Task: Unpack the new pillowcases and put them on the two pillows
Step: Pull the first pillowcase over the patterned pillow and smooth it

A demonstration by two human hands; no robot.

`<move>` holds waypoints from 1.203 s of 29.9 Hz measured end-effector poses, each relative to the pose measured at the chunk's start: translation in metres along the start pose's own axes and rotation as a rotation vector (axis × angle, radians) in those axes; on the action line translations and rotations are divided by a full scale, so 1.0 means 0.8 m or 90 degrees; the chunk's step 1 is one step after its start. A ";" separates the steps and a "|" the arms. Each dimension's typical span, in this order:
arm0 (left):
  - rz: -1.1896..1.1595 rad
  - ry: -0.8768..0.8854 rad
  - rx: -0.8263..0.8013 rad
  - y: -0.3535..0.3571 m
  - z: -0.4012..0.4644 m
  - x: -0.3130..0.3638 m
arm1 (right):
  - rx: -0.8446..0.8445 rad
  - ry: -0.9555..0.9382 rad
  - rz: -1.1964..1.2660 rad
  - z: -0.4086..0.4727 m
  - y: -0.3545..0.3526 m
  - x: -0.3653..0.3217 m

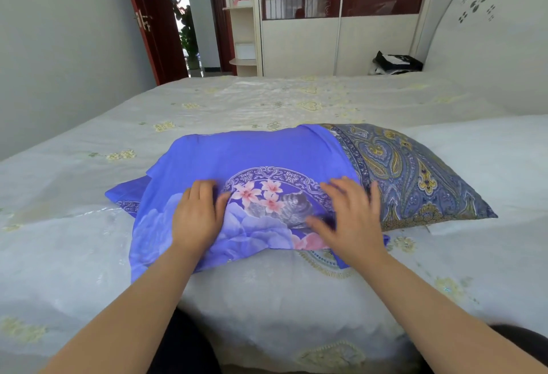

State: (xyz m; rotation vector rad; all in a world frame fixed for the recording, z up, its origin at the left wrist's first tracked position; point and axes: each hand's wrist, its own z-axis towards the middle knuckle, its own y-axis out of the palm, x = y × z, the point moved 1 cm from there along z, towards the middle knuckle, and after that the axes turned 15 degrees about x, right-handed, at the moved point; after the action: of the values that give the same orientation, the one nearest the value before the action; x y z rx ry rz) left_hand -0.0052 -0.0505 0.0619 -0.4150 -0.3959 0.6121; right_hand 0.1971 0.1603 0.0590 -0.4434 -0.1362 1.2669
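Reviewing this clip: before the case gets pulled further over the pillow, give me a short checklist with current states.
1. Pillow lies flat on the bed: ok.
2. Blue pillowcase fully covers the pillow: not ok, the paisley right end is bare.
3. Left hand on the case: ok, resting on it.
4. Right hand grips the case's open edge: cannot tell, blurred.
5. Second pillowcase within reach: cannot tell; blue fabric shows beneath at left.

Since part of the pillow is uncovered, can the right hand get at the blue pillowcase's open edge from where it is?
Probably yes: the right hand already rests on the blue pillowcase beside its open edge, next to the exposed paisley pillow, with nothing between.
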 end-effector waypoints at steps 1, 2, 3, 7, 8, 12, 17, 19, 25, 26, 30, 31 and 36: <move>-0.021 0.039 0.016 -0.006 -0.020 -0.003 | -0.065 -0.052 -0.046 -0.012 0.006 -0.002; -0.026 0.085 0.017 -0.009 -0.038 -0.006 | -0.120 -0.087 -0.096 -0.022 0.013 0.000; -0.016 0.127 0.006 -0.009 -0.050 -0.010 | -0.156 -0.107 -0.142 -0.028 0.020 0.005; 0.091 0.189 -0.073 -0.011 -0.059 -0.007 | -0.090 -0.080 -0.128 0.004 0.033 0.020; 0.111 0.186 -0.069 -0.015 -0.053 -0.005 | -0.052 -0.064 -0.101 0.019 0.034 0.018; 0.109 0.127 0.011 -0.038 0.011 0.002 | 0.006 0.034 -0.036 0.099 0.027 0.004; 0.159 0.105 0.198 -0.102 0.145 0.064 | 0.088 0.083 -0.083 0.241 -0.029 -0.010; 0.200 0.092 0.202 -0.136 0.184 0.078 | 0.062 0.008 -0.111 0.289 -0.053 -0.015; 0.236 0.048 0.102 -0.161 0.252 0.068 | -0.230 0.014 -0.068 0.344 -0.049 -0.028; 0.232 0.033 0.099 -0.148 0.249 0.061 | -0.257 0.025 -0.079 0.336 -0.032 -0.027; 0.214 0.010 0.008 -0.073 0.186 0.049 | -0.296 0.087 -0.193 0.276 0.032 -0.014; 0.196 0.015 -0.016 -0.060 0.166 0.053 | -0.275 0.093 -0.207 0.264 0.039 -0.012; 0.111 -0.005 -0.110 -0.029 0.115 0.072 | -0.299 0.209 -0.155 0.234 0.051 -0.012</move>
State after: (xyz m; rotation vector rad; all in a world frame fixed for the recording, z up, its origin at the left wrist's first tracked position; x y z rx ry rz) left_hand 0.0053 -0.0081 0.1644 -0.6175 -0.4252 0.7513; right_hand 0.0946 0.2068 0.2143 -1.0023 -0.2026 0.9029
